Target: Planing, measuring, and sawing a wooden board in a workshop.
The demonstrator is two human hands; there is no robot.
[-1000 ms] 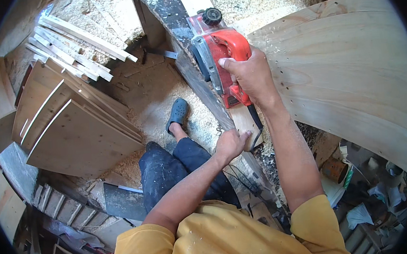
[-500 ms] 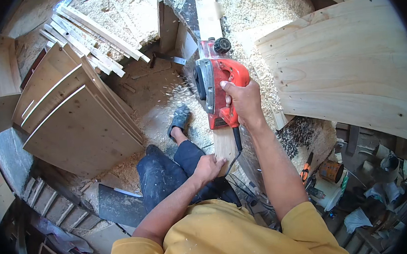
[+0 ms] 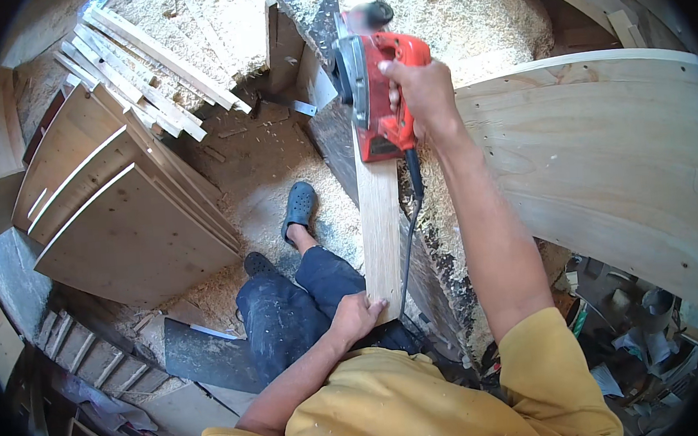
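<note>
A red and grey electric hand planer [image 3: 372, 93] rests on a long, pale wooden board [image 3: 380, 224] that runs away from me. My right hand [image 3: 428, 93] is wrapped round the planer's rear handle, arm stretched forward. From the planer's back end a black cord [image 3: 409, 250] trails toward me along the board's right side. My left hand [image 3: 355, 317] grips the board's near end, its thumb on the top face. The planer covers part of the board, and its front knob is blurred.
Under the board is a dark, shaving-strewn bench [image 3: 331, 150]. Curved plywood panels [image 3: 137, 235] stand at left, with thin wood strips [image 3: 141, 70] behind them. A large curved panel [image 3: 598, 149] takes up the right side. Wood shavings [image 3: 464, 12] pile at the back.
My right hand has pushed the planer farther away along the board, uncovering more of its near part. The flying shavings near my foot are gone. My left hand still holds the near end.
</note>
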